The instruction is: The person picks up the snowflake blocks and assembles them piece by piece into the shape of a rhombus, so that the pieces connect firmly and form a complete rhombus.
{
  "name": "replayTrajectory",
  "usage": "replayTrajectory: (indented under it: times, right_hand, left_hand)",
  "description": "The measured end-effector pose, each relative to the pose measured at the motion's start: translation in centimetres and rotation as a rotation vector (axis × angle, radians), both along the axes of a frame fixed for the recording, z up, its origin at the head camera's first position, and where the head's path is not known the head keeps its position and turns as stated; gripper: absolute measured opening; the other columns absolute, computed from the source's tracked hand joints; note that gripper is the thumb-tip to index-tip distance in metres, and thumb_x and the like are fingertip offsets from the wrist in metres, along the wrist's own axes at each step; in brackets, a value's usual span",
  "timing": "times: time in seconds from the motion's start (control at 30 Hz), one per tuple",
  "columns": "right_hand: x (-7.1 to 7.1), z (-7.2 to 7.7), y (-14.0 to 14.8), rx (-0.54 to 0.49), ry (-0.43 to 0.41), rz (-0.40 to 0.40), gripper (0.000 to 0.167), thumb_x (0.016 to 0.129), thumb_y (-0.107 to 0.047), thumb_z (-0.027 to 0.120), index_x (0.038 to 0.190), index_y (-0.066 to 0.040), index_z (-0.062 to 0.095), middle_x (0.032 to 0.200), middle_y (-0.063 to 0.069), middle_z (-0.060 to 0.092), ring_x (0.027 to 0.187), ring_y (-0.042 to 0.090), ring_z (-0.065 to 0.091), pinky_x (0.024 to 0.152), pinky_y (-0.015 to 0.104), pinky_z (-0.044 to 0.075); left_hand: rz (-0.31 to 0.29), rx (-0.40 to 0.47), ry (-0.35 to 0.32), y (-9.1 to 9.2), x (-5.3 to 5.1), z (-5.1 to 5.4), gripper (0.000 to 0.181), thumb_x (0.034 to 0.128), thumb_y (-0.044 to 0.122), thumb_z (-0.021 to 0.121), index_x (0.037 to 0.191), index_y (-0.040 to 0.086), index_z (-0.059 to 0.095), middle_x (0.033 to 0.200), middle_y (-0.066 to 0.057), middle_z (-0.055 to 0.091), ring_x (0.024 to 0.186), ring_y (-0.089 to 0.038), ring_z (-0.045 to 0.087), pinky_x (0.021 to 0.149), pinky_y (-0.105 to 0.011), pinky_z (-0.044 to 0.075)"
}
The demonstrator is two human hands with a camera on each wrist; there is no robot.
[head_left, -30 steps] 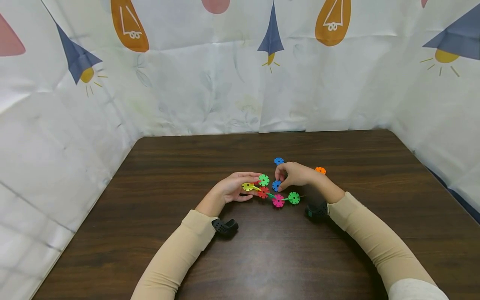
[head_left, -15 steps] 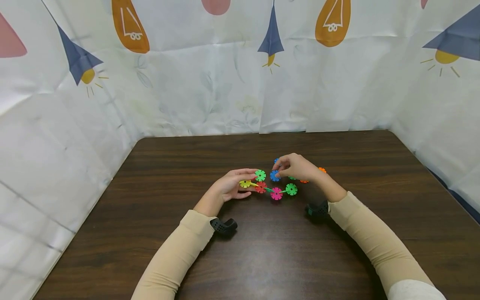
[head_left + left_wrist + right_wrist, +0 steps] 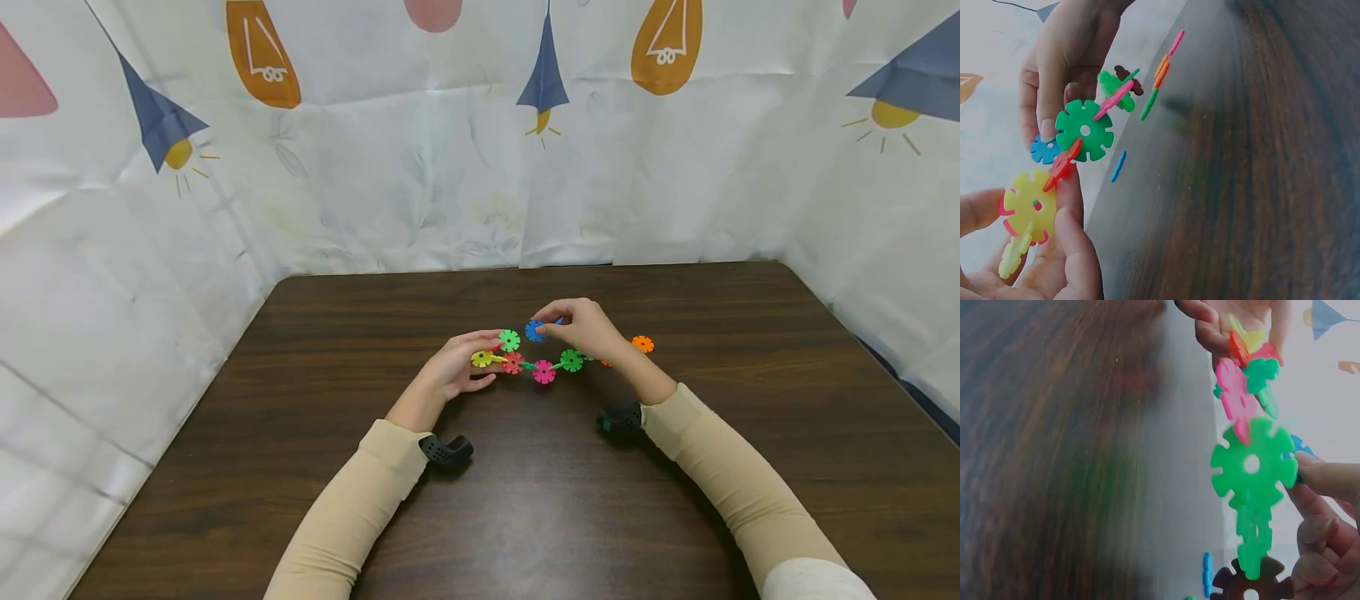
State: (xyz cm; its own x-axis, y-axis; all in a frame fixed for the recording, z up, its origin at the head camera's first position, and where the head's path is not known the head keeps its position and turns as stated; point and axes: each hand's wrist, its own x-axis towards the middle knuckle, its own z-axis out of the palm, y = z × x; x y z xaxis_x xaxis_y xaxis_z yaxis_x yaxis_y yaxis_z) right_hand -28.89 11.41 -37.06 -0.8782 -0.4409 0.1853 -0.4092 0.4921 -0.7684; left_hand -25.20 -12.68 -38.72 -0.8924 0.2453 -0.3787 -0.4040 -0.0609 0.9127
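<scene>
My left hand (image 3: 453, 364) holds one end of a chain of slotted plastic snowflake discs above the table. A yellow disc (image 3: 1025, 200) sits between its fingers, with a red disc (image 3: 513, 362), a pink disc (image 3: 543, 372) and a green disc (image 3: 572, 360) linked along the chain. Another green disc (image 3: 509, 340) stands up by the left fingertips. My right hand (image 3: 588, 329) pinches a blue disc (image 3: 535, 331) between thumb and fingers, just right of that upper green disc. A brown disc (image 3: 1251, 581) hangs at the chain's other end.
Loose discs lie on the dark wooden table (image 3: 300, 467), among them an orange disc (image 3: 642, 343) beyond the right wrist and a blue disc (image 3: 1119, 167). A printed white curtain (image 3: 420, 183) stands behind the table. Both wrists wear black bands.
Both hands have moved away from the body and slightly left, carrying the chain. The pinched blue disc has risen in the view, from beside the upper green disc to a little above its level.
</scene>
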Motion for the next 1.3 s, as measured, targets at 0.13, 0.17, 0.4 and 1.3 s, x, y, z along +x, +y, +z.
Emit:
replayTrajectory:
  times: [0.13,0.17,0.4,1.3]
  right_hand:
    - [-0.1,-0.2,-0.6,-0.017,0.016,-0.011,0.013,0.097,-0.012,0.073,0.107,-0.005,0.077,0.1,0.007,0.076,0.084,0.024,0.062,0.075,0.037,0.051]
    - [-0.2,-0.3,-0.7,-0.019,0.017,-0.013,0.012,0.097,-0.012,0.073,0.106,-0.005,0.077,0.1,0.006,0.076,0.084,0.024,0.062,0.075,0.037,0.051]
    - [-0.4,-0.7,-1.2,-0.031,0.019,0.0,0.007,0.097,-0.012,0.073,0.101,-0.006,0.076,0.097,0.005,0.077,0.085,0.023,0.064,0.077,0.038,0.052]
    - [-0.9,-1.0,-1.3,-0.103,-0.041,0.107,0.007,0.095,-0.002,0.072,0.1,-0.001,0.077,0.1,0.011,0.076,0.094,0.03,0.073,0.085,0.044,0.057]
  left_hand:
    - [0.025,0.007,0.001,-0.1,0.0,0.1,0.042,0.1059,0.022,0.057,0.146,0.01,0.057,0.136,-0.008,0.052,0.094,-0.024,0.064,0.073,-0.029,0.051]
    - [0.029,0.009,0.001,-0.1,0.0,0.1,0.041,0.1059,0.023,0.057,0.145,0.01,0.058,0.135,-0.007,0.053,0.092,-0.023,0.065,0.073,-0.028,0.051]
    - [0.036,0.007,-0.006,-0.3,0.1,0.2,0.044,0.1056,0.025,0.058,0.146,0.01,0.056,0.143,-0.007,0.048,0.087,-0.021,0.063,0.073,-0.027,0.052]
    - [0.09,0.016,-0.066,0.6,0.0,-0.4,0.018,0.1064,0.027,0.058,0.115,0.012,0.062,0.117,-0.005,0.055,0.087,-0.022,0.058,0.07,-0.027,0.051]
